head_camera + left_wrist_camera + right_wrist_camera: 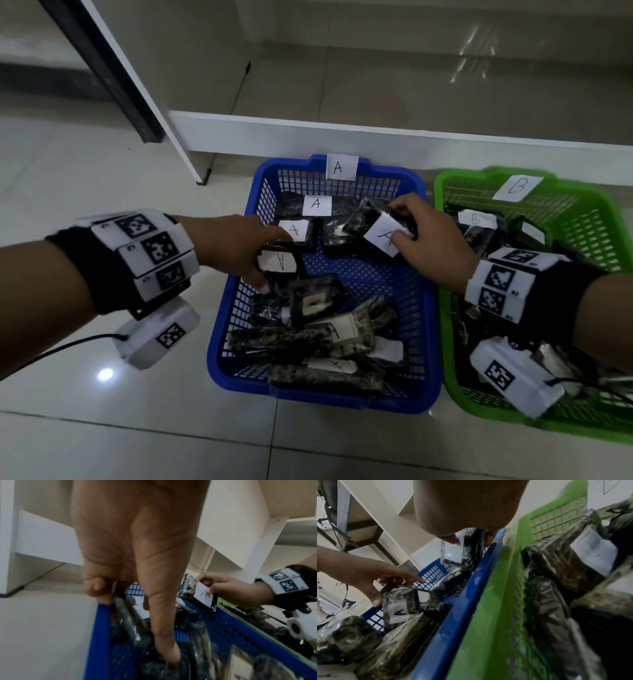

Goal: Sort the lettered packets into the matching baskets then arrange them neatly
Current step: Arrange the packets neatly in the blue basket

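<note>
The blue basket [219,342], tagged A, holds several dark plastic-wrapped packets with white A labels. My left hand [267,262] reaches into its left side and grips one A packet [282,263], thumb below and fingers over the top; the right wrist view shows this packet [399,601] tilted up. My right hand [397,221] pinches another A packet [370,222] by its label end, lifted over the basket's back right. That packet hangs from the fingertips in the right wrist view [462,550]. The green basket [479,174], tagged B, holds B packets.
The two baskets sit side by side on a pale tiled floor [137,428]. A low white shelf board [342,133] runs just behind them, with a dark frame leg [102,68] at the back left. Cables trail from both wrist cameras.
</note>
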`<state>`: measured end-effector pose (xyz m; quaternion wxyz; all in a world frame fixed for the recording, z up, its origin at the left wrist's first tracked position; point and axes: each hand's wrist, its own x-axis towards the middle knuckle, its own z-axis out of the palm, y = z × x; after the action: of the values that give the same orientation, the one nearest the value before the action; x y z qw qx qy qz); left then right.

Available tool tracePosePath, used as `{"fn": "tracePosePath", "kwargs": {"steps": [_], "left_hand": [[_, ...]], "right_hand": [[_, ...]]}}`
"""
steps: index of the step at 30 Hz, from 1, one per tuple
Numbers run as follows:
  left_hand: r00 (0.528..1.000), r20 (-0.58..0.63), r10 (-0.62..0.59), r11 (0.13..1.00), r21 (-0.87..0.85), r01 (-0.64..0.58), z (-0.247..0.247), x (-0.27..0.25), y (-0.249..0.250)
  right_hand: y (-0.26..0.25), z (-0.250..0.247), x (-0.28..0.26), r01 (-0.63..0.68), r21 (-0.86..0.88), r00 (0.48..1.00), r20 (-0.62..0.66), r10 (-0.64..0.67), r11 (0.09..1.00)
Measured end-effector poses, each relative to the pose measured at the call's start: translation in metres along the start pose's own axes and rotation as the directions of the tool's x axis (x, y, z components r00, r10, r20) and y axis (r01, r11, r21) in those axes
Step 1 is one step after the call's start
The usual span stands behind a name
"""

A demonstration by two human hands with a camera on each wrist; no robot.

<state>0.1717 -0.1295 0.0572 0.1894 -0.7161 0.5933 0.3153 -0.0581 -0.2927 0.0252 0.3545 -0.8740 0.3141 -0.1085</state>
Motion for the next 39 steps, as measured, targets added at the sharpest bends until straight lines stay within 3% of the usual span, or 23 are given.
{"fn": "tracePosePath", "kwargs": {"steps": [4, 10, 13, 18, 23, 25, 29, 31, 33, 36, 39], "left_hand": [[0.996, 0.084, -0.016, 0.997, -0.076, 0.022, -0.015, 0.001, 0.007], [0.993, 0.117, 0.008, 0.953, -0.302, 0.028, -0.018, 0.002, 0.004], [0.991, 0.109, 0.081, 0.931, -0.363, -0.036, -0.012, 0.002, 0.004], [0.979, 0.155, 0.130, 0.950, -0.303, -0.078, -0.011, 0.000, 0.002], [0.985, -0.032, 0.169, 0.961, -0.218, -0.172, -0.010, 0.001, -0.001], [0.972, -0.141, 0.189, 0.963, -0.165, -0.212, -0.010, 0.001, -0.001], [0.870, -0.441, 0.218, 0.948, -0.114, -0.296, -0.009, 0.001, -0.002], [0.807, -0.559, 0.189, 0.940, -0.134, -0.313, -0.008, 0.002, 0.000], [0.786, -0.605, 0.129, 0.933, -0.195, -0.303, -0.006, 0.003, 0.003], [0.851, -0.518, 0.084, 0.915, -0.298, -0.272, 0.002, 0.005, 0.008], [0.933, -0.347, 0.093, 0.917, -0.334, -0.216, 0.018, 0.008, 0.012]], "right_hand": [[0.001, -0.004, -0.001, 0.028, -0.026, 0.999, 0.036, -0.027, 0.999], [-0.003, -0.007, 0.001, 0.216, -0.322, 0.944, 0.310, -0.113, 0.922], [-0.006, -0.003, 0.000, 0.169, -0.270, 0.941, 0.331, -0.073, 0.948], [-0.002, -0.001, 0.008, 0.131, -0.290, 0.918, 0.397, -0.006, 0.948], [0.005, 0.005, 0.022, 0.295, -0.534, 0.883, 0.469, -0.013, 0.792], [0.005, 0.007, 0.024, 0.303, -0.528, 0.871, 0.491, -0.006, 0.793], [0.007, 0.008, 0.021, 0.338, -0.504, 0.868, 0.493, -0.056, 0.795], [0.006, 0.011, 0.016, 0.401, -0.547, 0.875, 0.467, -0.130, 0.735], [0.006, 0.016, 0.007, 0.457, -0.620, 0.871, 0.455, -0.182, 0.637], [0.002, 0.025, -0.006, 0.494, -0.628, 0.868, 0.396, -0.300, 0.601], [-0.016, 0.029, -0.009, 0.446, -0.438, 0.871, 0.415, -0.265, 0.781]]}}
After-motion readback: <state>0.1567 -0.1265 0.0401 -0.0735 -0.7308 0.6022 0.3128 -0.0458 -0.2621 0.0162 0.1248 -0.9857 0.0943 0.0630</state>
